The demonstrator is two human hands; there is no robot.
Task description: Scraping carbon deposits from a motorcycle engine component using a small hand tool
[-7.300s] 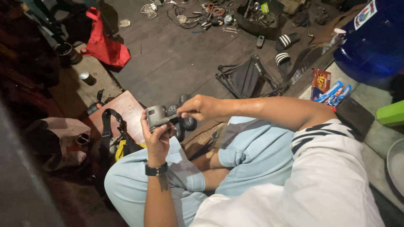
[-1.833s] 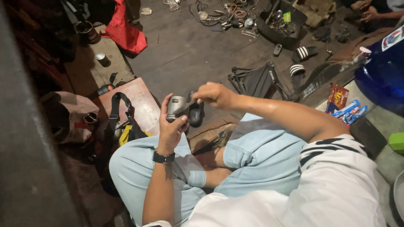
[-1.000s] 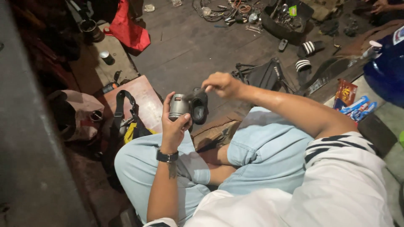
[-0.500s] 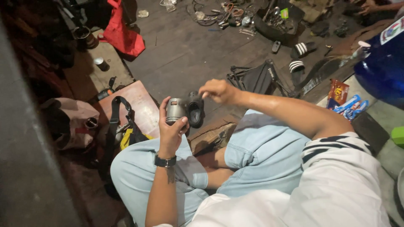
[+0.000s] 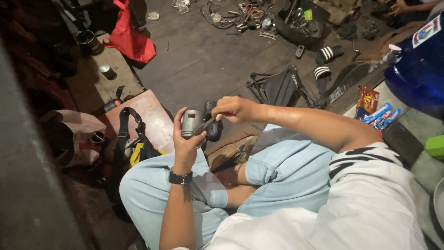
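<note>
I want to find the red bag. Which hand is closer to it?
Left. The left hand, gripping a grey metal cylinder, sits nearer the red bag; the right hand is farther off to the side.

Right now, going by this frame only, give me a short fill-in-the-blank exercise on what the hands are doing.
1. The left hand grips a grey metal ____.
2. The right hand presses a thin ____ against the cylinder.
3. A black watch sits on the ____ wrist.
4. The bag on the floor is ____.

Missing words: cylinder; tool; left; red
</note>
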